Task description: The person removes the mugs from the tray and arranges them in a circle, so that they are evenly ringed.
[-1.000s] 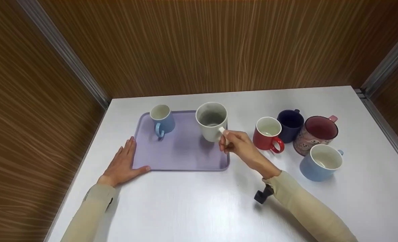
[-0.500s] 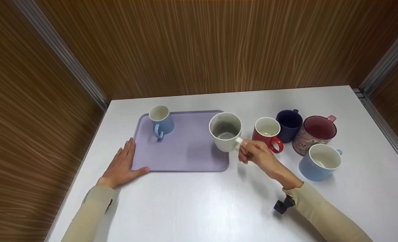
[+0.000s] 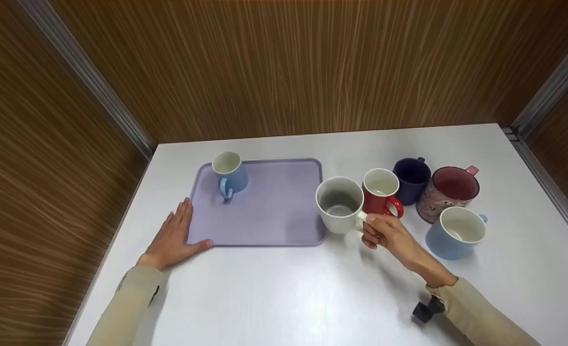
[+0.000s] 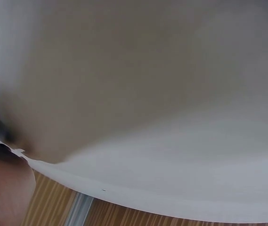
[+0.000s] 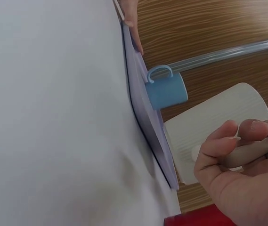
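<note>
In the head view my right hand [image 3: 392,238] grips a white mug [image 3: 335,225] by its handle, just off the right edge of the lilac tray [image 3: 264,216]. The right wrist view shows curled fingers around that handle, the mug held above the table surface. My left hand [image 3: 171,238] lies flat with fingers spread, touching the tray's left edge. A small light blue mug [image 3: 235,179] stands on the tray's back left corner. Right beside the white mug stands a red mug [image 3: 373,203], its handle near my right hand. The left wrist view is mostly filled by a blurred sleeve.
To the right a dark blue mug [image 3: 411,185], a pink patterned mug [image 3: 432,204] and a wider light blue mug [image 3: 447,243] stand close together on the white table [image 3: 264,298]. Wood-grain panels [image 3: 284,67] enclose the back and sides.
My right hand has carried the white mug from above the tray's right part to the right and nearer to me, past the tray's edge. The left hand has stayed in place.
</note>
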The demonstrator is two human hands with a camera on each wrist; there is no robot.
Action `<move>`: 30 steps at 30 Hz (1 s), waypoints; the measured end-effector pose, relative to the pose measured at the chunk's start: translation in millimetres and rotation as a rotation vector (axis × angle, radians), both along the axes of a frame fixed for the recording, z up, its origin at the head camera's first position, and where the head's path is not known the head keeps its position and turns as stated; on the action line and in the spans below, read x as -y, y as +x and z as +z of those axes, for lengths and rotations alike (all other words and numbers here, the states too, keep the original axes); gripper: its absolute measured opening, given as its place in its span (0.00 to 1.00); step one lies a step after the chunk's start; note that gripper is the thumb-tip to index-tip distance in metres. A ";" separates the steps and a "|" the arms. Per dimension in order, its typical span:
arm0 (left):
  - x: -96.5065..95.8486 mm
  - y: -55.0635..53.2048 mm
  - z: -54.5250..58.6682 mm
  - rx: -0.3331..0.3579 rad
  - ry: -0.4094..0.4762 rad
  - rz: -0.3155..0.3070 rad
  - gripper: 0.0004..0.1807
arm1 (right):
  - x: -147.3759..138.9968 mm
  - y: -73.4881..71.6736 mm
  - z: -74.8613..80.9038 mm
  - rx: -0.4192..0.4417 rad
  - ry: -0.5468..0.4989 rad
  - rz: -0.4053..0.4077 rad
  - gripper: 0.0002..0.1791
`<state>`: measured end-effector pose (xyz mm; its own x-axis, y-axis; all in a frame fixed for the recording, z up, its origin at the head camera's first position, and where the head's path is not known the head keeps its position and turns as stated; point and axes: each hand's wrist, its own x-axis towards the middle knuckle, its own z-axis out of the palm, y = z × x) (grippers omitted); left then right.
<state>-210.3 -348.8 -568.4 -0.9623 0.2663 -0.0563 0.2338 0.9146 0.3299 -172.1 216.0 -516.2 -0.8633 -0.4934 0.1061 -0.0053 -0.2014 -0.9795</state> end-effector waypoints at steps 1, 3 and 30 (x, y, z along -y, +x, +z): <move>0.3 0.2 0.0 0.001 -0.002 -0.001 0.72 | -2.3 1.5 -0.9 -0.003 0.000 0.003 0.21; 0.9 0.3 -0.4 0.000 -0.005 0.001 0.72 | -6.8 4.2 -2.6 -0.009 0.001 0.007 0.21; 1.4 -1.3 -2.6 -0.005 -0.017 -0.001 0.72 | -65.0 38.5 -13.9 0.032 -0.001 -0.096 0.21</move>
